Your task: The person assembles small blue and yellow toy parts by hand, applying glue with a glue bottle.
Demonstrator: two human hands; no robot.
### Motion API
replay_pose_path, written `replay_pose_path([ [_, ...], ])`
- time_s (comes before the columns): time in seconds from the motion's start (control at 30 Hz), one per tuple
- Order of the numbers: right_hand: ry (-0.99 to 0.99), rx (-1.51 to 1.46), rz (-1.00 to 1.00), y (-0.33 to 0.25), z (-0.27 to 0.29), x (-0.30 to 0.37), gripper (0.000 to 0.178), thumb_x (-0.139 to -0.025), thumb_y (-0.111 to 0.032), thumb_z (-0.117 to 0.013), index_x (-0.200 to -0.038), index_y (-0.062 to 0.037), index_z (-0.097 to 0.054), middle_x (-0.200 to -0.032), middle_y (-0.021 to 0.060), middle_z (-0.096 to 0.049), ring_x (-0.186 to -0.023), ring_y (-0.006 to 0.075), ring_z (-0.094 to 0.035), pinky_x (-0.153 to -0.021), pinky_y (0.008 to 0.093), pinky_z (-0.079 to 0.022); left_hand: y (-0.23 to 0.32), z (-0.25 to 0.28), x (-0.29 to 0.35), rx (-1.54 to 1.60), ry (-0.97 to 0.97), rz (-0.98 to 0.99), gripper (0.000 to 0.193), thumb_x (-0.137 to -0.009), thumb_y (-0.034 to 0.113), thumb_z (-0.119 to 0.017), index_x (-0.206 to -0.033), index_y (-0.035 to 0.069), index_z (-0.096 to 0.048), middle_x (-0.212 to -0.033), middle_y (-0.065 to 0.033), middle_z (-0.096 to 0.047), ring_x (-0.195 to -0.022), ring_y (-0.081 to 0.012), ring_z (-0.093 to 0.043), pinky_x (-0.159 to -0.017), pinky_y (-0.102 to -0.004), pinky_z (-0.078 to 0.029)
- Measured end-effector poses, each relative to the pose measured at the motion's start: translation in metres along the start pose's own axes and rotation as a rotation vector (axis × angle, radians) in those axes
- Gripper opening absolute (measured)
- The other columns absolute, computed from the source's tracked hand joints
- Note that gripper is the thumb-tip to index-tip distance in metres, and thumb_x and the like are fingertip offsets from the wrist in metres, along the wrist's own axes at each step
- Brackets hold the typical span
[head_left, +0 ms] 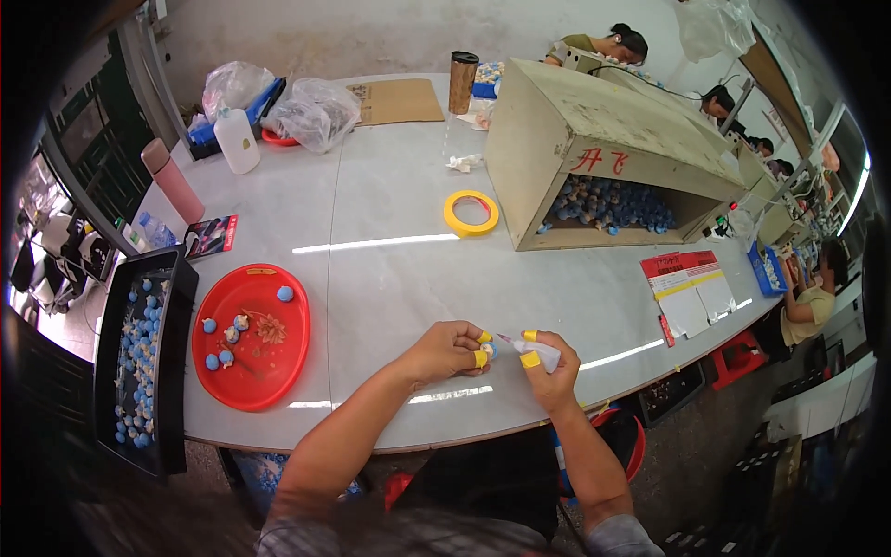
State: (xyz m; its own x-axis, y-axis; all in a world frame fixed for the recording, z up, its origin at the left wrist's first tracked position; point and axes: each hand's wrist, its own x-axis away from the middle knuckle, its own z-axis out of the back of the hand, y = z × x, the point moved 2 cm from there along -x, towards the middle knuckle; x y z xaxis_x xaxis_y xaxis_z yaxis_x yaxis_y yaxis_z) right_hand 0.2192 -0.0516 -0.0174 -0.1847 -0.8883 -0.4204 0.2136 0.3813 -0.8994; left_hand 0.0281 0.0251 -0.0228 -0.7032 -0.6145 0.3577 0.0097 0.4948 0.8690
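My left hand [438, 354] pinches a small blue-and-white figure piece [490, 350] between fingertips wrapped in yellow tape. Most of that piece is hidden by the fingers. Just to its right, my right hand [561, 379] is closed round a small white squeeze bottle [548, 356] with a thin nozzle. The nozzle points left, toward the piece, and I cannot tell whether the two touch. Yellow tape also covers the thumb and a finger of my right hand. Left of my hands, a red round tray [251, 382] holds several blue balls, some with cream-coloured parts.
A black bin [176, 371] of blue pieces stands at the far left. Beyond my hands lie a yellow tape roll [471, 214] and an open-fronted box [529, 139] filled with blue pieces. A pink flask [173, 182], a white jug [237, 142] and a tumbler [462, 84] stand farther back.
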Motion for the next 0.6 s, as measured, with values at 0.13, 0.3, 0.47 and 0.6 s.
replay_pose_path([
  [0.13, -0.018, 0.135, 0.213, 0.0029, 0.005, 0.0027, 0.017, -0.083, -0.007, -0.066, -0.097, 0.0026, -0.064, -0.086, 0.0098, -0.067, -0.071, 0.0133, -0.06, -0.064, 0.026, -0.048, 0.0014, 0.0011, 0.0007, -0.003, -0.005, -0.009, 0.036, -0.088, -0.002, -0.064, -0.121, -0.008, -0.054, -0.105, -0.0126, -0.063, -0.094, -0.0186, -0.068, -0.082, -0.0257, -0.058],
  [0.3, -0.038, 0.226, 0.411, 0.0005, 0.002, 0.0002, 0.015, -0.079, -0.003, -0.065, -0.093, 0.0029, -0.063, -0.075, 0.0132, -0.065, -0.057, 0.0193, -0.059, -0.053, 0.0289, -0.045, 0.0022, 0.0011, 0.0015, -0.007, -0.025, -0.003, 0.038, -0.087, -0.003, -0.063, -0.123, -0.009, -0.053, -0.108, -0.0136, -0.063, -0.096, -0.0183, -0.068, -0.084, -0.026, -0.057],
  [0.47, -0.051, 0.239, 0.442, -0.0032, -0.0006, -0.0014, 0.016, -0.078, -0.003, -0.066, -0.092, 0.0028, -0.062, -0.074, 0.0139, -0.065, -0.056, 0.0205, -0.059, -0.052, 0.0293, -0.045, -0.0015, 0.002, 0.0017, -0.068, -0.012, -0.032, 0.041, -0.081, 0.003, -0.07, -0.117, -0.012, -0.057, -0.102, -0.0119, -0.065, -0.09, -0.013, -0.066, -0.081, -0.023, -0.053],
  [0.6, -0.079, 0.25, 0.447, -0.0009, -0.0011, -0.0016, 0.017, -0.077, -0.004, -0.067, -0.092, 0.0028, -0.061, -0.074, 0.0143, -0.065, -0.055, 0.0213, -0.058, -0.052, 0.0301, -0.044, 0.0038, -0.0019, 0.005, -0.099, -0.006, -0.026, 0.04, -0.081, 0.005, -0.071, -0.116, -0.012, -0.058, -0.1, -0.0107, -0.066, -0.088, -0.0112, -0.065, -0.079, -0.0224, -0.053],
])
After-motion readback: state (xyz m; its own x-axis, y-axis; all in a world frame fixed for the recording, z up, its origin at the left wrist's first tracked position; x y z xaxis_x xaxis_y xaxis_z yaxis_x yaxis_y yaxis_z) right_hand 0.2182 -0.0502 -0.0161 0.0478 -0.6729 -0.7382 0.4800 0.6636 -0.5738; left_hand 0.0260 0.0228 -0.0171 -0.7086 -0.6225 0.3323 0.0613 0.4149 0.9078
